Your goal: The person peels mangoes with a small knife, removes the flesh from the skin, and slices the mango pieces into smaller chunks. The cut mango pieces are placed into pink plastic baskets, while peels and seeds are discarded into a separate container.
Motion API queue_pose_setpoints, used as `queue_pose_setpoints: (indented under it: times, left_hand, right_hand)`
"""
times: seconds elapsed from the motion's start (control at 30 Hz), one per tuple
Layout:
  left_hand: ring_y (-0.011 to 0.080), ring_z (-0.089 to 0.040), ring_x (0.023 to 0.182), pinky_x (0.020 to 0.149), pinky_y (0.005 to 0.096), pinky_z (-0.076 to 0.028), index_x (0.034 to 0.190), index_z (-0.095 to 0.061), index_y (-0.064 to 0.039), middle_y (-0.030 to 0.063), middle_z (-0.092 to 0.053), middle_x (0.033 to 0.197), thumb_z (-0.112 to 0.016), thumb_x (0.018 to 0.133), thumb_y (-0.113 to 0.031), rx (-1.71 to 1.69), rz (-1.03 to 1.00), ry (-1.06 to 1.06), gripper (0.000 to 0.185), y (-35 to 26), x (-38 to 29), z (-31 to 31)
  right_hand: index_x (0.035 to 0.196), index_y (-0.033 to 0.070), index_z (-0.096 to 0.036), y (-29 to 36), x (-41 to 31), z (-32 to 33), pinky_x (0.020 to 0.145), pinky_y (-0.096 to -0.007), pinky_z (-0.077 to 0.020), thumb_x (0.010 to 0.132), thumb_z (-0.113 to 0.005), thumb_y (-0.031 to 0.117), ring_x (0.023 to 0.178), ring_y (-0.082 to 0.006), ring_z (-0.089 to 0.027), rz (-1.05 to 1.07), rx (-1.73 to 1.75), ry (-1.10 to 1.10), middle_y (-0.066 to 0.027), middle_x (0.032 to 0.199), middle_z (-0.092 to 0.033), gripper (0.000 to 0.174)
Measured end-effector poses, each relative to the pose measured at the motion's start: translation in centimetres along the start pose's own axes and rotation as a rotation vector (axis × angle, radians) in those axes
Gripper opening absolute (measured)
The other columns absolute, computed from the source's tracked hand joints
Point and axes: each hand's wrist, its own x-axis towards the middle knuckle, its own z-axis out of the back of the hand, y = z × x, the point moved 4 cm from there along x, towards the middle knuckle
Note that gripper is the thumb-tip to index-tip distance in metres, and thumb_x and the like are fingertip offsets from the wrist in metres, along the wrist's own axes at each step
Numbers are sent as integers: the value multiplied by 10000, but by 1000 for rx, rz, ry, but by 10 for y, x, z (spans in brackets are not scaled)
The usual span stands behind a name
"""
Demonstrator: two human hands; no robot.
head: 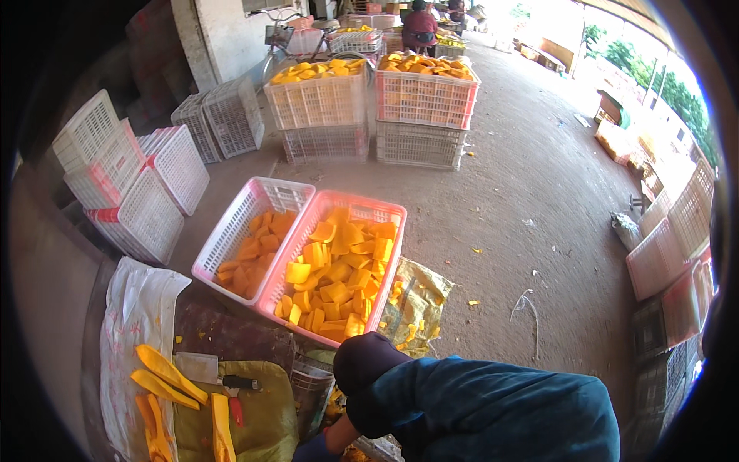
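Observation:
A teal sleeve with a dark cuff comes in from the lower right and bends down to my right hand (314, 450). Only part of that hand, in blue, shows at the bottom edge; its fingers and anything in them are hidden. My left hand is out of view. Left of the arm, an olive cloth (265, 410) bears a cleaver with a broad blade (196, 366) and black handle. Beside it lies a red-handled tool (236, 410). Long peeled orange strips, probably pumpkin (173, 375), lie over the cloth and a white plastic sack (138, 306).
Ahead stand a pink crate (395, 231) and a white crate (208, 260) holding orange chunks. Stacked full crates (427, 98) stand farther off, near a bicycle (280, 40) and a seated person (420, 29). More crates (156, 213) line the left. Plastic string (536, 323) lies on the floor.

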Motion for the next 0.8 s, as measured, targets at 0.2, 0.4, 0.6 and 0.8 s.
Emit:
queue_pose_setpoints:
  times: [0.2,0.4,0.6,0.8]
  left_hand:
    - [299,-640,770,624,431,-506,1229,-625,-109,175,-712,1016,-647,872,-452,-404,6,133,496,-32,1,-24]
    - [260,-606,716,537,391,-487,1330,-570,-121,168,-697,1066,-564,956,-413,-973,176,348,474,-13,10,-74]
    - [229,-554,592,461,348,-464,1410,-525,-112,159,-708,1016,-473,1046,-328,-1429,452,627,427,-18,-12,-122]
    - [146,-453,513,447,277,-385,1124,-644,-75,47,-578,718,-556,992,-395,-1782,350,797,357,-36,-53,-99]
  right_hand:
    - [807,-9,-737,4,-8,3,636,-472,-497,861,-632,212,609,-310,-587,306,-189,-209,-192,729,-677,251]
    - [823,-13,-733,3,-17,5,646,-473,-492,860,-630,172,619,-323,-570,111,-132,-56,-187,742,-674,215]
    - [796,1,-740,-2,-15,4,668,-485,-505,862,-618,143,650,-314,-593,129,-91,-74,-186,767,-690,199]
    - [871,46,-758,-13,1,-14,738,-477,-520,876,-631,193,752,-298,-637,69,-236,-53,-184,876,-712,194]
